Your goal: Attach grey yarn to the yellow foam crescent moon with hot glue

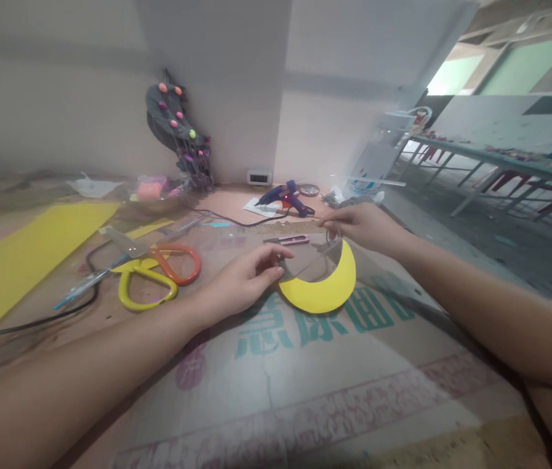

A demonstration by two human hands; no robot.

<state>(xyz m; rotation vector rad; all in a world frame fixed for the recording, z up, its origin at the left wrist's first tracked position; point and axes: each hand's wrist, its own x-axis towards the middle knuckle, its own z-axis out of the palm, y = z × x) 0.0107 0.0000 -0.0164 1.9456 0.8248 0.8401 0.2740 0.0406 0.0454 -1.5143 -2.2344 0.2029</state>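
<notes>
A yellow crescent cut-out (322,290) lies on flattened cardboard (305,378) with green printed characters. My left hand (241,277) pinches the crescent's lower left tip, fingers closed on it. My right hand (358,225) pinches the upper tip, fingers pressed together. A thin clear strip or sheet seems to run between the two tips; I cannot make it out well.
Yellow and orange scissors (158,273) lie left of my left hand. A utility knife (288,240) lies just beyond the crescent. A blue glue gun (285,195) sits farther back with its cable. A yellow sheet (21,257) is at far left. Tables (500,159) stand at right.
</notes>
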